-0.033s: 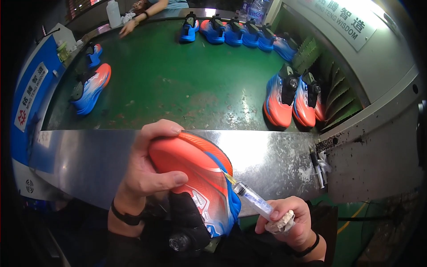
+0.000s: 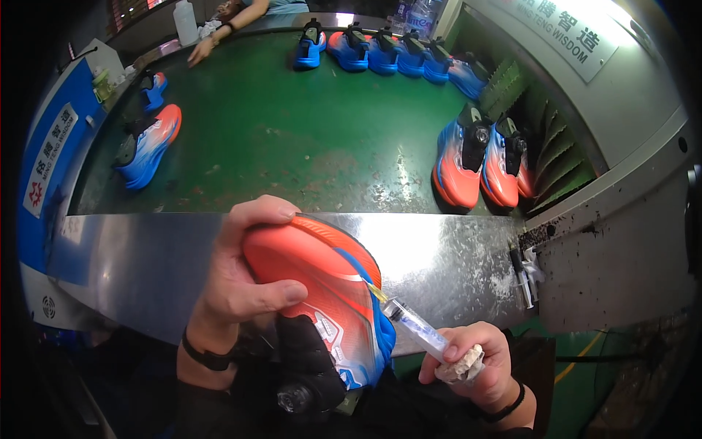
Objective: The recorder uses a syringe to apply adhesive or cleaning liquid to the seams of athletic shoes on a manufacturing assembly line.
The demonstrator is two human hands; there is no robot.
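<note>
The left hand (image 2: 245,293) has a closed grip around the orange and blue sports shoe (image 2: 322,300), turning its sole side up. The right hand (image 2: 475,362) clenches a clear plastic syringe (image 2: 413,325), its tip touching the sole edge, probably to apply glue. Both are over the near edge of the shiny metal table (image 2: 131,256).

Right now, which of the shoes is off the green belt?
The orange shoe gripped in the left hand; the right hand holds a syringe at its sole edge.
</note>
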